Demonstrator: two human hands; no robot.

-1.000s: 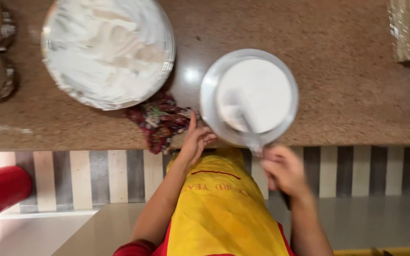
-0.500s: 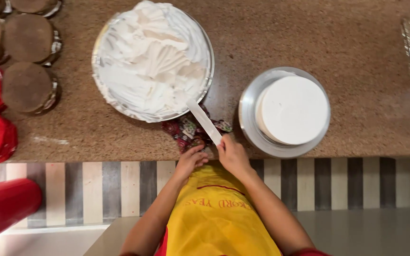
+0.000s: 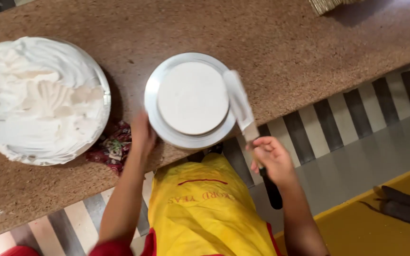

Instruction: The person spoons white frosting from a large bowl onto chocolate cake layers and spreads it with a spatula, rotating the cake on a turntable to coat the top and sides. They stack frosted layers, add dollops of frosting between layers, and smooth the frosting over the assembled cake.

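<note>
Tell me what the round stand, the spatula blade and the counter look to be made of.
Round stand: seemingly metal, a smooth silvery rim with a soft sheen. Spatula blade: probably metal, thin and flat, but coated in white cream, so unsure; the right hand holds its dark handle. Counter: looks like speckled brown stone or composite, matte.

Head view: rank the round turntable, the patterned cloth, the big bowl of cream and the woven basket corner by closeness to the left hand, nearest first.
From the left hand:
1. Turntable, touching its rim, to the hand's right.
2. Patterned cloth, just to the left, under the bowl's edge.
3. Cream bowl, further left.
4. Basket corner, far top right.
</note>
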